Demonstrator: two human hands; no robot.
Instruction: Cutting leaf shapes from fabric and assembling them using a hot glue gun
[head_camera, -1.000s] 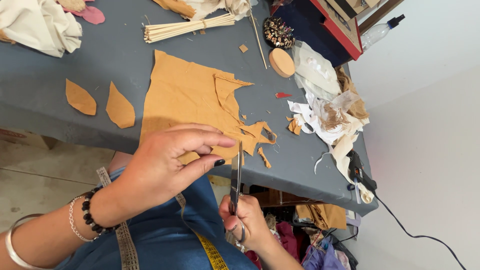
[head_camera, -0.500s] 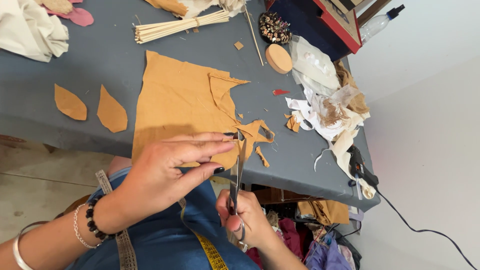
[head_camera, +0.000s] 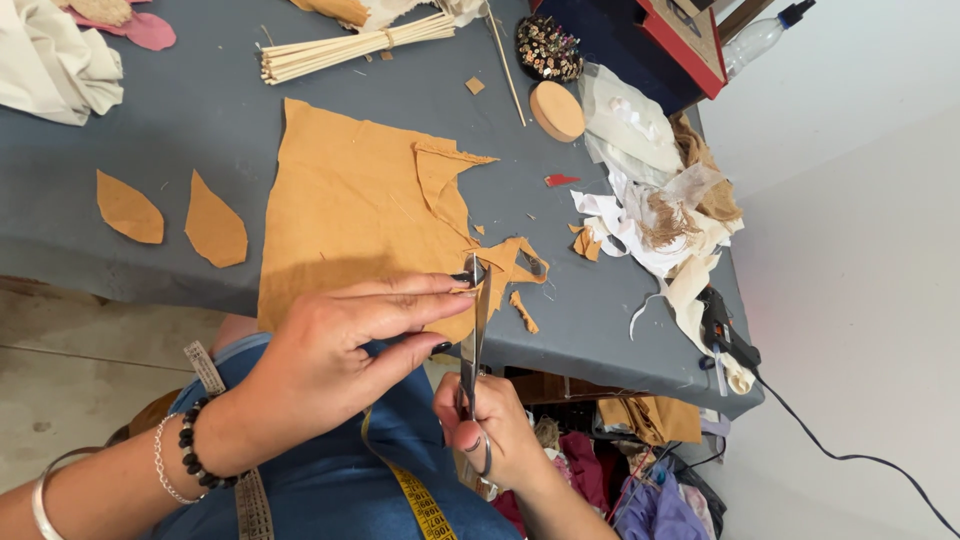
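Two hands work at the near edge of the grey tabletop (head_camera: 150, 150), and we see them meet over one big piece of mustard-yellow cloth (head_camera: 350, 210). Our left hand (head_camera: 340, 350) lies flat over the near edge of that cloth, fingers stretched to the right and pinching the cloth's ragged edge between thumb and fingertips, just beside the blades. Our right hand (head_camera: 490, 425) sits lower, below the tabletop's edge, closed around the handles of a pair of scissors (head_camera: 473, 345).

The scissors' long axis runs almost straight away from us, handles near the body, tips pointing up into the cloth. The cloth lies ahead of the right hand and under the left, so the left hand is the nearer one to it; the blades touch the cloth right at the left fingertips. We cannot tell how wide the blades stand.

To the left on the tabletop lie two cut leaf shapes (head_camera: 215, 222) of the same cloth, well apart from the hands. A bundle of pale sticks (head_camera: 350, 48) lies at the far side, and small cloth scraps (head_camera: 520, 310) lie just right of the blades.
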